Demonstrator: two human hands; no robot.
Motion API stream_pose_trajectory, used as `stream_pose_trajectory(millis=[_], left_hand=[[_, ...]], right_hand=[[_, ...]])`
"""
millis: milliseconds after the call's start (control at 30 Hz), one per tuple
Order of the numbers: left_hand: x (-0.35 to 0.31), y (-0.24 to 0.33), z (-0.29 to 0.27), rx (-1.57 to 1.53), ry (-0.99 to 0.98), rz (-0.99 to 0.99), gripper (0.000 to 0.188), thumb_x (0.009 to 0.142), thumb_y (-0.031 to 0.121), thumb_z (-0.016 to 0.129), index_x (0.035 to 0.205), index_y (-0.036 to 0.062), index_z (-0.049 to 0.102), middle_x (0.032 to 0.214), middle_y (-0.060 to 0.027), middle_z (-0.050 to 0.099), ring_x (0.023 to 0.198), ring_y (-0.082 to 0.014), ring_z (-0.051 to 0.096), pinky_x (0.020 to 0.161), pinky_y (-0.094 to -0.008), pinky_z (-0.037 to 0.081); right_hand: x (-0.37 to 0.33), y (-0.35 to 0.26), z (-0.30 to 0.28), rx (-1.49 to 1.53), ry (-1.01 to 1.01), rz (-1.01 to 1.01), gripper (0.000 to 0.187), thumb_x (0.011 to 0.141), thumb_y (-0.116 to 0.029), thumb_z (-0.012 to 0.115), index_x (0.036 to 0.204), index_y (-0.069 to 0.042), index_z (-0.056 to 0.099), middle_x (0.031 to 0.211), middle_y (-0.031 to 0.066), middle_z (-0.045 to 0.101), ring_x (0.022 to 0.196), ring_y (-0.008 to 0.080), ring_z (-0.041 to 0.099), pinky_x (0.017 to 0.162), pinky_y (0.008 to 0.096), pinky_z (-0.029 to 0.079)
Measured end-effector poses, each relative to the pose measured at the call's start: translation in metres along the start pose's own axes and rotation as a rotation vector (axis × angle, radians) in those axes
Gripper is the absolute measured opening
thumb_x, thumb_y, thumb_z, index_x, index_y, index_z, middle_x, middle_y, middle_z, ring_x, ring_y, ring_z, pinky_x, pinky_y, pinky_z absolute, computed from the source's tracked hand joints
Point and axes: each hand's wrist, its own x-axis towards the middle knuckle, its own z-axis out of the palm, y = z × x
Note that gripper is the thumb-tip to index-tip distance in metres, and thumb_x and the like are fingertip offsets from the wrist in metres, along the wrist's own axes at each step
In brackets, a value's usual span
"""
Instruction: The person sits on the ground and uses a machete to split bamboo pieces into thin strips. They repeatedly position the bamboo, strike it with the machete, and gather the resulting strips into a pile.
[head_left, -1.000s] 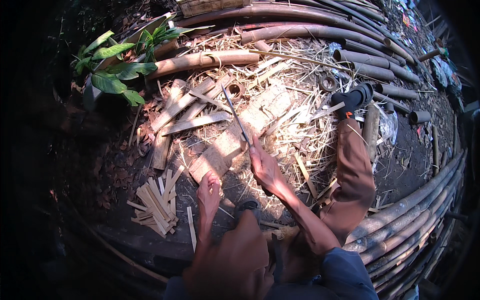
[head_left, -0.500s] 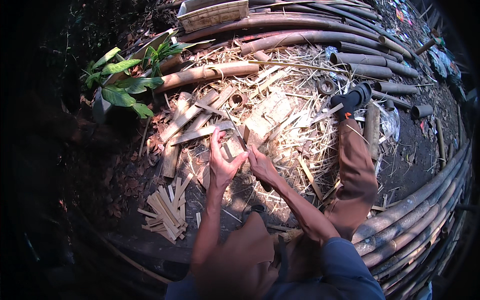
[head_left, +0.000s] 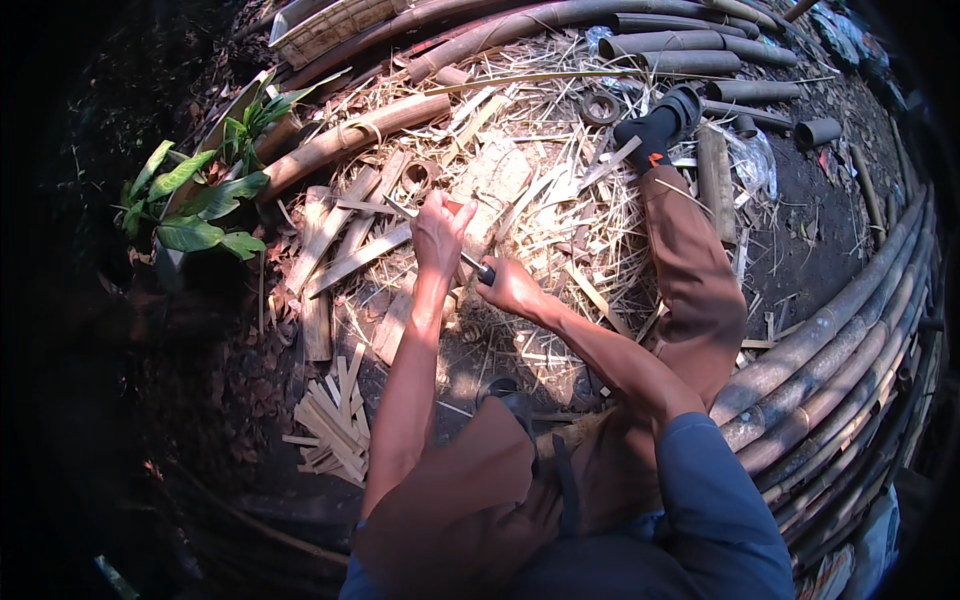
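Observation:
My right hand (head_left: 514,289) grips the dark handle of a knife (head_left: 486,273). Its narrow blade runs up and left toward my left hand (head_left: 437,236). The left fingers are curled closed over the blade's line, and a small reddish-brown piece (head_left: 456,207) sticks out by their tips; most of it is hidden, so its kind is unclear. A thin pale length (head_left: 401,208) shows past the far side of that hand, perhaps the blade's end. Just left of it, a flat bamboo slat (head_left: 362,259) lies across split bamboo lengths on the ground.
Pale slats (head_left: 333,430) are piled at the near left. Shavings (head_left: 560,230) cover the ground ahead, around a wooden block (head_left: 497,178). Bamboo poles (head_left: 820,350) line the right side, with others at the back. A leafy plant (head_left: 190,225) and a crate (head_left: 335,32) stand at the left.
My left hand has closed and turned over, moving forward across the knife's line. The right hand still holds the knife, now slanting farther left. The whole view has shifted.

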Motion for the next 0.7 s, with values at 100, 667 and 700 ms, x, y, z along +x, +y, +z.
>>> stream_pose_trajectory(millis=[100,667,700], left_hand=[[0.001,0.001,-0.011,0.064,0.026,-0.011,0.034,0.081,0.027,0.075,0.081,0.0002,0.054,0.065,-0.0149,0.06,0.06,-0.0296,0.057,0.062,-0.0391,0.046],[-0.014,0.0,0.006,-0.006,0.123,0.074,0.022,0.083,0.02,0.074,0.088,0.0031,0.061,0.056,0.0015,0.038,0.054,-0.0088,0.035,0.05,-0.0284,0.031],[-0.016,-0.001,0.005,-0.009,0.128,0.044,0.022,0.083,0.02,0.074,0.088,0.0029,0.061,0.057,0.0011,0.04,0.054,-0.0089,0.036,0.05,-0.0284,0.031]], right_hand=[[0.007,0.001,0.005,-0.115,0.04,-0.07,0.024,0.083,-0.019,0.063,0.097,0.0,0.058,0.078,0.022,0.065,0.075,0.0344,0.065,0.07,0.0451,0.052],[0.017,0.049,0.03,-0.193,0.031,-0.097,0.027,0.084,-0.021,0.062,0.102,-0.003,0.055,0.077,0.0223,0.064,0.073,0.0392,0.065,0.069,0.049,0.052],[0.015,0.046,0.03,-0.219,0.017,-0.077,0.028,0.083,-0.02,0.062,0.104,-0.003,0.056,0.081,0.0223,0.065,0.076,0.0391,0.065,0.071,0.0486,0.053]])
